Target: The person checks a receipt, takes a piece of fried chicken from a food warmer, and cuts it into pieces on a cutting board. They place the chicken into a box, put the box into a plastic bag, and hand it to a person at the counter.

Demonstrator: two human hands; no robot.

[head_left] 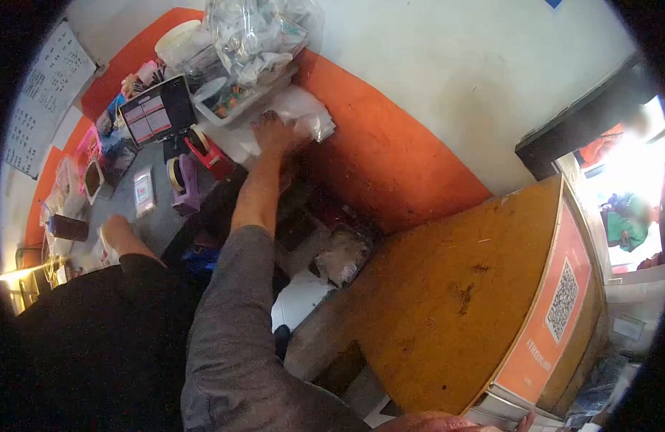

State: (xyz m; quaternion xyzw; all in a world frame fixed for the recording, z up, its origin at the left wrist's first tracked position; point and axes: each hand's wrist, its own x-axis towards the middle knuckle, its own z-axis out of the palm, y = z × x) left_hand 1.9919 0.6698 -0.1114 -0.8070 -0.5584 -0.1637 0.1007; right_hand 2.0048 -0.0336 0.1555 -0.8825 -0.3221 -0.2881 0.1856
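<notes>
My right hand, at the end of a grey sleeve, reaches to the back of the worktop. Its fingers are spread over clear plastic bags, in front of a translucent tub. Near the left front edge is my left hand, closed around part of a thin whitish plastic bag; its fingertips are hidden. Between the hands stand a purple tape dispenser and a red one. A small white packet lies on the dark worktop.
Behind the dispensers stands an open black case. A brown wooden counter with a QR-code panel fills the right. Fingertips show at the bottom edge. A person in green is beyond the opening.
</notes>
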